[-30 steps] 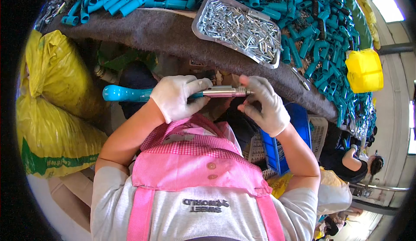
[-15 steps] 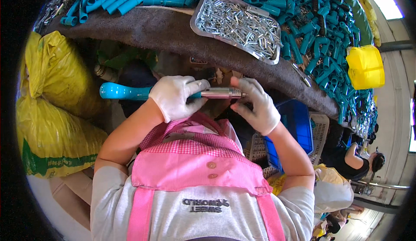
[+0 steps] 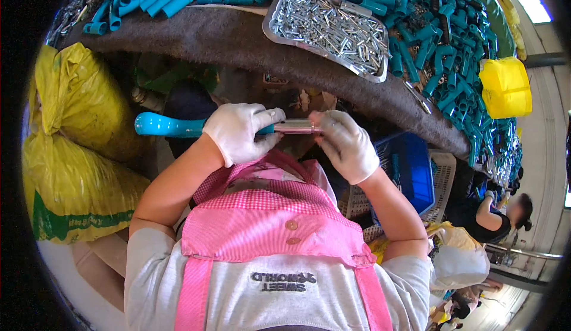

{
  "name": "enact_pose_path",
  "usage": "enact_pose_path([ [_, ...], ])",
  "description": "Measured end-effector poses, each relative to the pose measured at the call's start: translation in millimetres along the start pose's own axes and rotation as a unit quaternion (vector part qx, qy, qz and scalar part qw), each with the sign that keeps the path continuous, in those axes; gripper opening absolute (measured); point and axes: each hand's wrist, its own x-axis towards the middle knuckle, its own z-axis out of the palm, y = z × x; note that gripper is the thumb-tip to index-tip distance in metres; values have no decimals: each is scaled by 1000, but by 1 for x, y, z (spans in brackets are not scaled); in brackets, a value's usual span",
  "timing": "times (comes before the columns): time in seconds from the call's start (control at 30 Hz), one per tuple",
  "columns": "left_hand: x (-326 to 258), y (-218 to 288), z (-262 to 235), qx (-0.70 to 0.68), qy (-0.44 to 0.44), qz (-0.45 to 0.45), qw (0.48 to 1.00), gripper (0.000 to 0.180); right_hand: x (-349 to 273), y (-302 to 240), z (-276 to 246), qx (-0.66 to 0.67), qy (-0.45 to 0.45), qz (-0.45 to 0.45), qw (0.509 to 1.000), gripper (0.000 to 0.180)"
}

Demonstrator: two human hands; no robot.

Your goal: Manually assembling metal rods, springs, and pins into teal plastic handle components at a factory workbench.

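A teal handle with a rounded, swollen end and a shiny metal barrel lies level across my front, above my lap. My left hand, in a white glove, wraps round the teal part near where the barrel begins. At the barrel's right end my right hand, gloved in white with bare-looking fingertips, closes its thumb and fingers on the tip. These fingers hide the tip, so its shape does not show.
Ahead, a workbench edge covered in brown cloth carries a metal tray of small silver pins and heaps of teal tubular parts. Yellow sacks stand at left. A blue crate sits at right; a co-worker is farther right.
My right hand has slid left along the barrel, and its fingers now cover the stepped metal tip that showed before. The left hand keeps its hold nearly in place.
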Motion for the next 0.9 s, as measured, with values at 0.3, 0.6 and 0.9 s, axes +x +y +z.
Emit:
enact_pose_path([
  [0.3,-2,-3,0,27,-36,3,999,31,-6,-9,5,251,-108,305,912,37],
  [0.6,-3,-1,-4,27,-117,-18,993,35,-16,11,4,553,-193,500,638,28],
  [0.9,-6,5,-1,-32,-109,-59,992,36,-24,6,14,538,-139,477,681,31],
])
